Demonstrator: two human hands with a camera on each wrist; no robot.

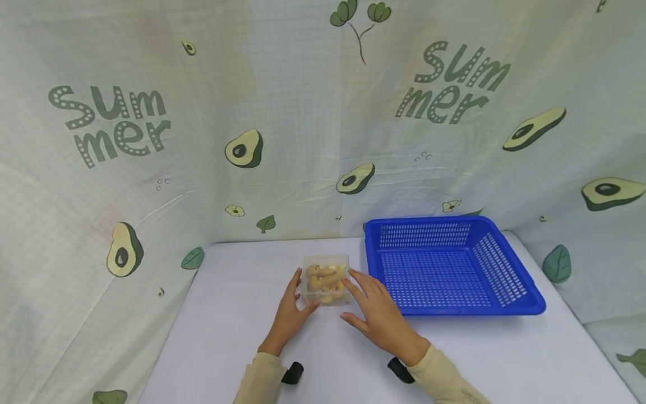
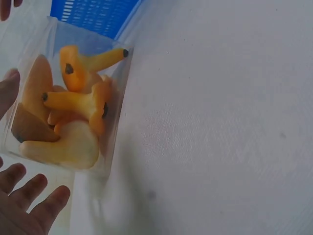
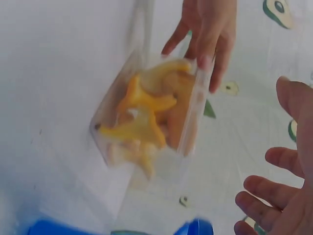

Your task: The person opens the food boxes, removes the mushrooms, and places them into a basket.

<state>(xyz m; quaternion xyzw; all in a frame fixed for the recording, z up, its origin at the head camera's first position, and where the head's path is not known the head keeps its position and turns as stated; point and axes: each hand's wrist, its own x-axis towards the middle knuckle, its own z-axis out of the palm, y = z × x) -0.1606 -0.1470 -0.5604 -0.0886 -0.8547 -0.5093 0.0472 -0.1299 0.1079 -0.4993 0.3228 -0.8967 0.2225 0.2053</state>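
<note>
Clear plastic forms the box (image 1: 325,260), a squarish tub near the middle of the frame in the head view, just below centre, with yellow-orange pieces (image 2: 73,101) heaped inside. Each piece that shows well has a smooth stub that swells or flares at one end, and several carry dark brown or black spots at their tips. Shades run from strong orange-yellow to a pale cream yellow, and the duller tan ones lie toward the rim in the left wrist view.

At the box's left side in the head view is the left hand (image 1: 289,318), fingers parted and only slightly bent, thumb at the lower left corner; I cannot tell whether it touches the plastic. The right hand (image 1: 381,314) is spread wide to the lower right of the box, fingers loose and holding nothing; the right wrist view shows it apart from the box.

A blue basket (image 1: 429,275) sits at the right on the white surface (image 1: 242,292), and only parts of it enter the wrist views. Blur softens the box in the right wrist view, so the edges of the pieces run together. Lower pieces are hidden under upper ones, and whether a lid covers the box is hard to make out. Both sleeves (image 1: 444,376) are cut off at the bottom edge.
</note>
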